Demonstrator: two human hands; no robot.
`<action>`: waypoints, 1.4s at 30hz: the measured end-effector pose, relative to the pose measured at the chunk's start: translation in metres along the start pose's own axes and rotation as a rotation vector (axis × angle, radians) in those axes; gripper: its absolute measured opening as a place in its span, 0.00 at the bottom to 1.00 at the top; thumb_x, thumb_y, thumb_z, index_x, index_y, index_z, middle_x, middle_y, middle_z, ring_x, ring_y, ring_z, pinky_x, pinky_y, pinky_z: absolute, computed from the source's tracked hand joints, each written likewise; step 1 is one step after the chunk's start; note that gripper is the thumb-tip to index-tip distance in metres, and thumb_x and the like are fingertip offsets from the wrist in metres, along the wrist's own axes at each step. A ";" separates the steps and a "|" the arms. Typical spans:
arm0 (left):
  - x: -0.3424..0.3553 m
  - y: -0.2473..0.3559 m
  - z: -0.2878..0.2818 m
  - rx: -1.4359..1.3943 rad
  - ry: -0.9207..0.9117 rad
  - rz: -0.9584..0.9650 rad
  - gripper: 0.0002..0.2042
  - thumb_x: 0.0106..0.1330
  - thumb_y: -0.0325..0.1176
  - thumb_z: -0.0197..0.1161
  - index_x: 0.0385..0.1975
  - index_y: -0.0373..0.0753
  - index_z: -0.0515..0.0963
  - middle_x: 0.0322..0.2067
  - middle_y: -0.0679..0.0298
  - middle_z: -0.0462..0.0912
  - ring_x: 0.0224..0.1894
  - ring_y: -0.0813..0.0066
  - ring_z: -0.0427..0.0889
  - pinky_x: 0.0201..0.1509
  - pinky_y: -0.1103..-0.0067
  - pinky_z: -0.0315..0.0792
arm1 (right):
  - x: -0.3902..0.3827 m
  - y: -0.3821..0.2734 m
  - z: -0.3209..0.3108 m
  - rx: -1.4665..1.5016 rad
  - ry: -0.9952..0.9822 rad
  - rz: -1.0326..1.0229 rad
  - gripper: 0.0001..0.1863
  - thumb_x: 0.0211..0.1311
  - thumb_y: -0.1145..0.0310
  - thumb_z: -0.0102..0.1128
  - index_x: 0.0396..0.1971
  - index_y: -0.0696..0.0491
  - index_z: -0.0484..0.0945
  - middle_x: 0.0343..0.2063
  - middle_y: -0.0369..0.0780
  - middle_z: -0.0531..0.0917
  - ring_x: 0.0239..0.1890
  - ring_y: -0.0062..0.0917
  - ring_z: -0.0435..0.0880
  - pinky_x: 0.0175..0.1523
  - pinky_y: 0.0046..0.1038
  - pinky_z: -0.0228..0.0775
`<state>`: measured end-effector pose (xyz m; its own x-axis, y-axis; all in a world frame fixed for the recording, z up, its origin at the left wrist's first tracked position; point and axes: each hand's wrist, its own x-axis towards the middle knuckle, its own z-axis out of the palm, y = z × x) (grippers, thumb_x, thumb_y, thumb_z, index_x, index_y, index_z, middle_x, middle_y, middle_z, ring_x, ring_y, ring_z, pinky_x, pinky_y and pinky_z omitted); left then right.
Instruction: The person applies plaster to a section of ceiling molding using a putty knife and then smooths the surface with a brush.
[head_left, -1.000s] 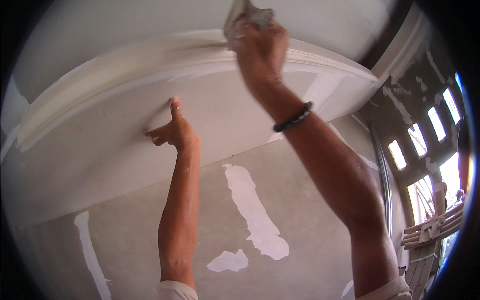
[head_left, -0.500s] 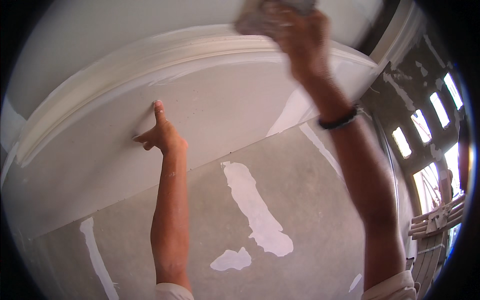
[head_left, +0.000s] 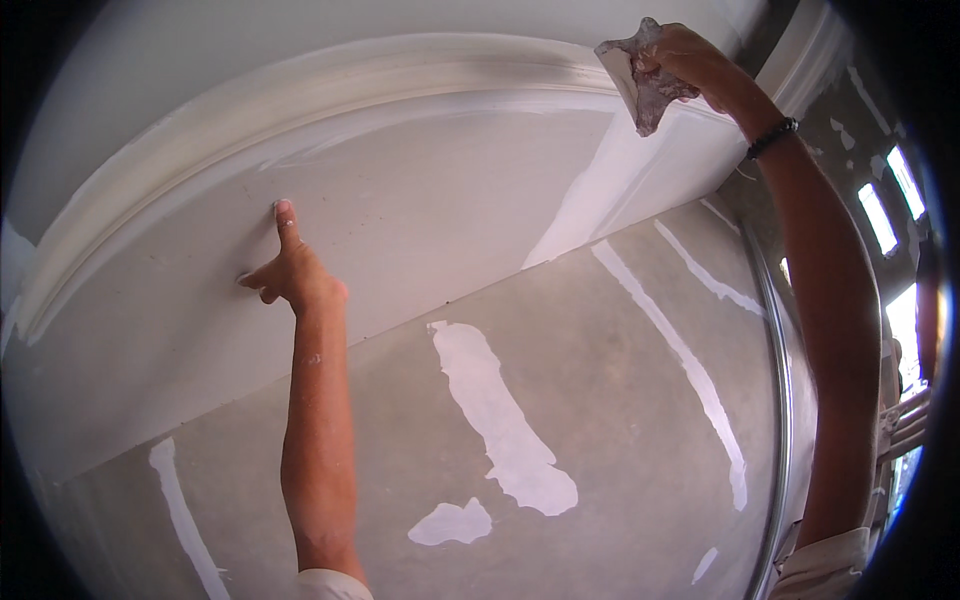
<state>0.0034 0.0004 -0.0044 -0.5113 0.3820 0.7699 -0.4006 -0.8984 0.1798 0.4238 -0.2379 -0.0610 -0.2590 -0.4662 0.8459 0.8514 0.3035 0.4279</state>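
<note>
My left hand (head_left: pixel 300 265) is open against the pale board (head_left: pixel 430 210) below a curved white moulding (head_left: pixel 300 85), with thumb and fingers spread apart. At the upper right, my right hand (head_left: pixel 700 65) grips a stained scraper-like tool (head_left: pixel 640 100) with a pale flat face and jagged, crusted edges. The tool is at the moulding's right part, close above a whiter smeared band on the board; whether it touches the surface I cannot tell. A dark bead bracelet circles my right wrist.
A grey plaster surface (head_left: pixel 620 400) with white patches and strips adjoins the board. A metal rail or pipe (head_left: pixel 777 400) runs down the right side. Beyond my right arm are a dark patched wall with bright openings (head_left: pixel 880 220) and some stacked poles (head_left: pixel 905 420).
My right hand and tool have swept rightward across the moulding, ending lower than half a second ago. My left hand sits further left in the picture, still spread on the board.
</note>
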 end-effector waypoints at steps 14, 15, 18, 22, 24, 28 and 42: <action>0.001 0.001 -0.010 -0.049 -0.032 0.041 0.64 0.54 0.52 0.72 0.67 0.34 0.19 0.65 0.42 0.36 0.68 0.46 0.54 0.68 0.54 0.61 | 0.043 -0.034 0.078 -0.547 -0.146 0.190 0.07 0.40 0.69 0.70 0.23 0.53 0.83 0.27 0.38 0.82 0.36 0.29 0.83 0.43 0.30 0.77; -0.004 0.004 -0.005 -0.064 -0.061 0.037 0.64 0.54 0.52 0.72 0.67 0.34 0.18 0.65 0.42 0.36 0.68 0.46 0.53 0.68 0.54 0.61 | 0.046 -0.034 0.074 -0.807 -0.205 0.016 0.09 0.41 0.69 0.70 0.25 0.54 0.83 0.29 0.39 0.82 0.36 0.30 0.83 0.44 0.30 0.77; 0.003 0.006 -0.006 -0.057 -0.067 0.032 0.64 0.55 0.52 0.71 0.67 0.34 0.18 0.65 0.43 0.35 0.68 0.45 0.52 0.68 0.54 0.60 | 0.059 -0.091 0.107 -1.021 -0.190 -0.206 0.17 0.45 0.66 0.72 0.36 0.55 0.82 0.37 0.42 0.81 0.38 0.34 0.83 0.43 0.31 0.79; -0.006 0.009 -0.003 -0.050 -0.088 0.019 0.63 0.56 0.52 0.70 0.66 0.33 0.18 0.65 0.43 0.36 0.68 0.45 0.52 0.68 0.53 0.60 | 0.069 -0.145 0.125 -1.177 -0.183 -0.340 0.15 0.46 0.67 0.71 0.34 0.56 0.81 0.29 0.39 0.80 0.34 0.27 0.82 0.38 0.29 0.78; -0.008 0.009 -0.003 -0.053 -0.085 0.010 0.63 0.55 0.52 0.70 0.67 0.33 0.18 0.64 0.43 0.36 0.68 0.44 0.53 0.68 0.53 0.60 | 0.076 -0.167 0.148 -1.158 -0.187 -0.228 0.14 0.51 0.64 0.67 0.34 0.57 0.83 0.35 0.44 0.83 0.40 0.36 0.85 0.44 0.31 0.81; -0.002 0.004 -0.004 -0.045 -0.042 0.028 0.64 0.53 0.53 0.71 0.67 0.33 0.19 0.64 0.43 0.38 0.67 0.45 0.56 0.67 0.52 0.62 | 0.073 -0.236 0.181 -0.416 -0.148 0.229 0.15 0.52 0.65 0.63 0.40 0.55 0.80 0.34 0.43 0.82 0.37 0.31 0.85 0.39 0.29 0.80; -0.002 0.002 0.001 -0.027 0.002 0.029 0.64 0.52 0.56 0.71 0.68 0.37 0.21 0.65 0.46 0.41 0.65 0.47 0.60 0.66 0.55 0.64 | -0.036 -0.053 0.083 0.404 0.983 0.423 0.08 0.57 0.74 0.61 0.36 0.60 0.79 0.26 0.35 0.80 0.23 0.17 0.74 0.27 0.21 0.66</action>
<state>0.0046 -0.0023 -0.0052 -0.5241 0.3566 0.7734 -0.4062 -0.9028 0.1410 0.3501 -0.1683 -0.0873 0.6336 -0.6576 0.4076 0.5303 0.7528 0.3900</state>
